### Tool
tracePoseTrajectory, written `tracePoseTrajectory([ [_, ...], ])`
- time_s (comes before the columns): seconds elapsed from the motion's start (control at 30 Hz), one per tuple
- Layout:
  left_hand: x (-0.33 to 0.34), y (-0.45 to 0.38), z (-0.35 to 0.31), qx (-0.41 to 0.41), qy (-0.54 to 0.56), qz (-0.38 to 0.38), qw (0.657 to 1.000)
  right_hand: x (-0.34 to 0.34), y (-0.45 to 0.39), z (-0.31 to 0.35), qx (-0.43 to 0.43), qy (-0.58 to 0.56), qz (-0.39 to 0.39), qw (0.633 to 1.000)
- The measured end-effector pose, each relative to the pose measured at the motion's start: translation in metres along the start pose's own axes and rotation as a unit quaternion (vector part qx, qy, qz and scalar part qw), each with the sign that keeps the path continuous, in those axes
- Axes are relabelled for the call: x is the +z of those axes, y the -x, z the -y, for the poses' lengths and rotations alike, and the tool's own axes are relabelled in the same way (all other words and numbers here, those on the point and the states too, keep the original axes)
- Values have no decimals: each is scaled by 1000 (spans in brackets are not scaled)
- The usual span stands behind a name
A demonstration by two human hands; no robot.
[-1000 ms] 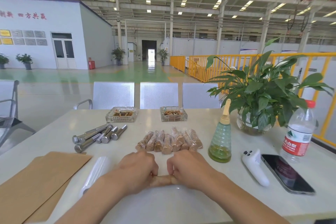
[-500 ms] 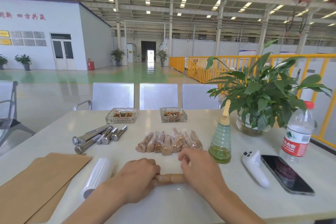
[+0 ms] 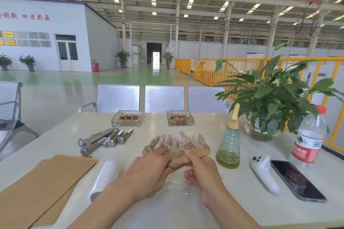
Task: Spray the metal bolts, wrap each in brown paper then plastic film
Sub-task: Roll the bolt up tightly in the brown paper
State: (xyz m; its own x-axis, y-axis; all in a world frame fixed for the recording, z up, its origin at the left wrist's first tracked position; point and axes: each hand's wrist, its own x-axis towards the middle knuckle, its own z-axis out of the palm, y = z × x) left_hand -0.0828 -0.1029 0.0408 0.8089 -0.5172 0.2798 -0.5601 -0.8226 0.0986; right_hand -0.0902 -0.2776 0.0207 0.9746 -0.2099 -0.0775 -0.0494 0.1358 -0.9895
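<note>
Both hands are on one paper-wrapped bolt (image 3: 188,158), lifted just above the table (image 3: 186,210) and tilted, its far end pointing toward two o'clock. The left hand (image 3: 149,174) grips the near end, fingers curled over the brown wrap. The right hand (image 3: 200,171) pinches the middle with thumb and forefinger, the other fingers curled underneath. A loose sheet of plastic film (image 3: 173,185) lies crinkled on the table right below the hands; whether it clings to the bolt I can't tell.

Straight out at twelve o'clock, just beyond the held bolt, sits the row of finished wrapped bolts (image 3: 175,143), side by side and shiny with film. At ten o'clock, a heap of bare metal bolts (image 3: 104,140), heads mostly toward the camera. At nine o'clock, just beside the left forearm, the film roll (image 3: 104,178) lies on the table, and past it the brown paper sheets (image 3: 42,186) are stacked at the table's near left edge.

Over at three o'clock stands the green spray bottle (image 3: 229,147), upright, nozzle up. Further right: a white controller (image 3: 265,174), a dark phone (image 3: 297,182) lying flat just beside it, and a water bottle (image 3: 309,139) with a red cap. A potted plant (image 3: 275,98) stands at two o'clock. Two glass ashtrays (image 3: 127,118) sit at the far edge of the table.
</note>
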Motion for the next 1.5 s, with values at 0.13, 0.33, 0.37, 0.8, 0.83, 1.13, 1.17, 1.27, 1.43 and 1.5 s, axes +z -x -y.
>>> tracePoseTrajectory([
  [0.13, 1, -6, -2, 8, -11, 5, 1000, 2, -4, -5, -121, 149, -57, 980],
  [0.33, 2, -8, 6, 13, -14, 24, 1000, -16, -13, -14, -273, 414, 79, 865],
  [0.37, 3, -7, 6, 15, -11, 24, 1000, -18, -14, -16, -277, 422, 97, 858],
  [0.8, 11, -7, 8, 26, -21, -21, 999, -10, -9, 5, -104, 202, 113, 967],
  [0.83, 12, -6, 8, 22, -30, -23, 999, -10, -10, 3, -104, 203, 113, 967],
  [1.13, 10, 19, -20, -3, 60, -321, 945, -2, -13, -2, -56, 21, 43, 997],
  [1.17, 11, 23, -24, -83, 107, -282, 950, -2, -13, 2, -43, -8, 41, 998],
  [1.27, 14, 12, -17, -263, 330, -132, 897, -1, -12, 10, 3, -65, 43, 997],
  [1.43, 7, -9, -15, -216, 601, -163, 752, 11, -7, 6, 52, -139, 66, 987],
  [1.5, 7, -18, -21, -221, 615, -214, 726, 15, -4, 4, 50, -148, 80, 984],
])
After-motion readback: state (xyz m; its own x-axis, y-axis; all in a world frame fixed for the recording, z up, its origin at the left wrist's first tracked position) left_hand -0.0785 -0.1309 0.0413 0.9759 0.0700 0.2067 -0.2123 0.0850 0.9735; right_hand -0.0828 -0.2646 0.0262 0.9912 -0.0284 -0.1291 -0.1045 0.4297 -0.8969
